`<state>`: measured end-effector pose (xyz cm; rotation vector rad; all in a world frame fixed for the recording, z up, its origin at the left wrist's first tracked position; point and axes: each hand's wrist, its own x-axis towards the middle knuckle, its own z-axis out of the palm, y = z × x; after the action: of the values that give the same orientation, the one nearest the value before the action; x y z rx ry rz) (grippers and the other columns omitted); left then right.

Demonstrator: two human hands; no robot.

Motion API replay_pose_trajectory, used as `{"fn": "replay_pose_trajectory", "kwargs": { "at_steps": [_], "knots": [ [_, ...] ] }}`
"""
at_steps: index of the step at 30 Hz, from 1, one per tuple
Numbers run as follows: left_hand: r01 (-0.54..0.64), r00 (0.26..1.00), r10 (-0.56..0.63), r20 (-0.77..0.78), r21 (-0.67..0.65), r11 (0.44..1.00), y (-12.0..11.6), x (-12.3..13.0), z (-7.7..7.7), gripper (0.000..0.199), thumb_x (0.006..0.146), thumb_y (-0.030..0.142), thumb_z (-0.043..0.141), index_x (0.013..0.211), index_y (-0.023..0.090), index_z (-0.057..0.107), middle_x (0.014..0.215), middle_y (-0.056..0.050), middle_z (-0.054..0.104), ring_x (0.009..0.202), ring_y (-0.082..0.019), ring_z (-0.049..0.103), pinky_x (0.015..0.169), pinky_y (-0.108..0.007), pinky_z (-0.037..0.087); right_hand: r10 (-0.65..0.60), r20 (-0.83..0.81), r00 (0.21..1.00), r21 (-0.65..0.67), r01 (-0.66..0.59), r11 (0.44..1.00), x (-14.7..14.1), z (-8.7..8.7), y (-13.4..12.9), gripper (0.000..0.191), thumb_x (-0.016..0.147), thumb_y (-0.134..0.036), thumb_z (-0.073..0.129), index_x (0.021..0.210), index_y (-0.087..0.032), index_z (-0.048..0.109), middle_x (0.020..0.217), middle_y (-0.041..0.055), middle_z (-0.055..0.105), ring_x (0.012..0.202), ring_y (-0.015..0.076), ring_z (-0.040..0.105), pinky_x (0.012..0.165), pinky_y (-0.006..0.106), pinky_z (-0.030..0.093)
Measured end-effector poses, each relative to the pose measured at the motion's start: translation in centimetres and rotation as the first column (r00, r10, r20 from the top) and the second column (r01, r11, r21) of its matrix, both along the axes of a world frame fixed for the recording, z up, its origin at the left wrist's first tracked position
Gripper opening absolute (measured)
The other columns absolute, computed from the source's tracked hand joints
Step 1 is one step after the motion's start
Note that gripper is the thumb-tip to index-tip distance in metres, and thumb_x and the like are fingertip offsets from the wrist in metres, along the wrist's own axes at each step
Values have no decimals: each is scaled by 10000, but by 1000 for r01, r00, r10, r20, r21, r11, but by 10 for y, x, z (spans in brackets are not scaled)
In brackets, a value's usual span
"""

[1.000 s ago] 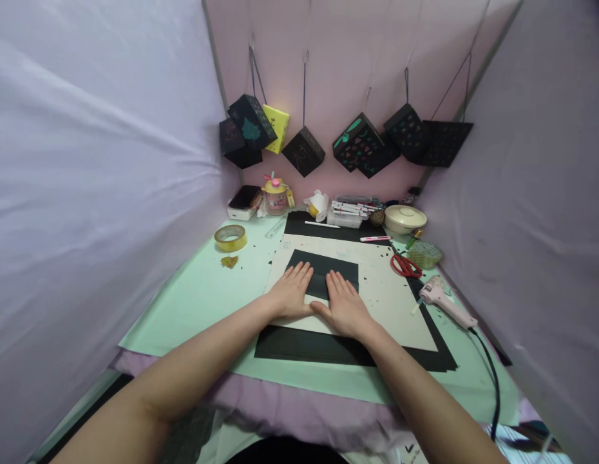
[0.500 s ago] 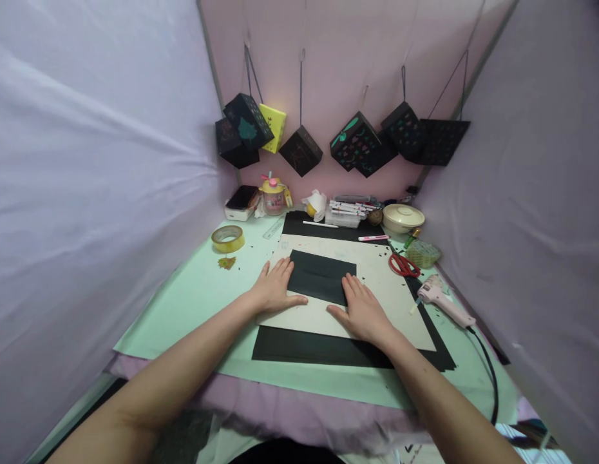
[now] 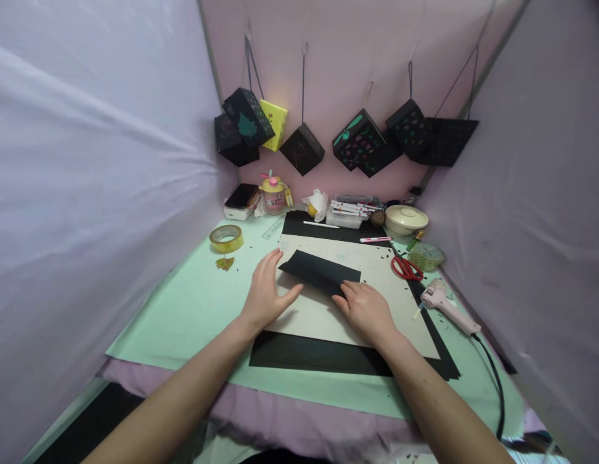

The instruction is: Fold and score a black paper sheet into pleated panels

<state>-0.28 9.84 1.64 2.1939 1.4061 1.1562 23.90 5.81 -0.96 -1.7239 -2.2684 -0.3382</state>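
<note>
A folded piece of black paper [image 3: 323, 269] is tilted up off a white board [image 3: 304, 317], its near edge raised. My right hand [image 3: 368, 310] grips the near right edge of this paper between thumb and fingers. By the paper's left end is my left hand [image 3: 265, 293], open, thumb and fingers spread and holding nothing. Larger black sheets [image 3: 319, 353] lie beneath the board and stick out at its near and far sides.
On the right are red-handled scissors [image 3: 406, 267] and a corded glue gun [image 3: 449, 309]. Yellow tape [image 3: 227, 239] and a leaf [image 3: 225, 263] lie left. Pens [image 3: 352, 209] and a lidded bowl [image 3: 406, 220] stand behind. Black boxes [image 3: 302, 149] hang above.
The black paper, flat on the board before, now has its near edge lifted. My left hand has come up off its left end; my right hand has closed on the right edge.
</note>
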Motion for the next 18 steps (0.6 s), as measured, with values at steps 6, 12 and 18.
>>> {"fn": "replay_pose_trajectory", "kwargs": {
  "at_steps": [6,12,18],
  "knots": [
    [133,788,168,592,-431,893,-14,32,3,466,769,387,681,1139,185,484,1332,-163,510,1239,-270,514,999,-409,440,-117,-62,991,-41,115,993,-17,9,-4,431,1005,-358,290,973,-184,683,1031,91,711,941,201,649,783,291,473],
    [199,680,199,705,-439,876,-5,38,6,333,767,350,664,1041,203,546,1227,-101,579,1126,-229,575,903,-342,471,53,-155,986,-189,-83,978,-21,13,-7,460,886,-448,554,1222,-139,602,1265,147,610,1178,282,544,985,387,441],
    [257,596,232,769,-456,852,-10,29,-8,302,729,309,674,991,199,573,1022,-49,635,931,-173,633,771,-278,482,178,-430,885,-385,-358,851,7,19,-9,892,677,-531,739,1433,-204,396,1551,122,275,1434,284,232,1142,438,294]
  ]
}}
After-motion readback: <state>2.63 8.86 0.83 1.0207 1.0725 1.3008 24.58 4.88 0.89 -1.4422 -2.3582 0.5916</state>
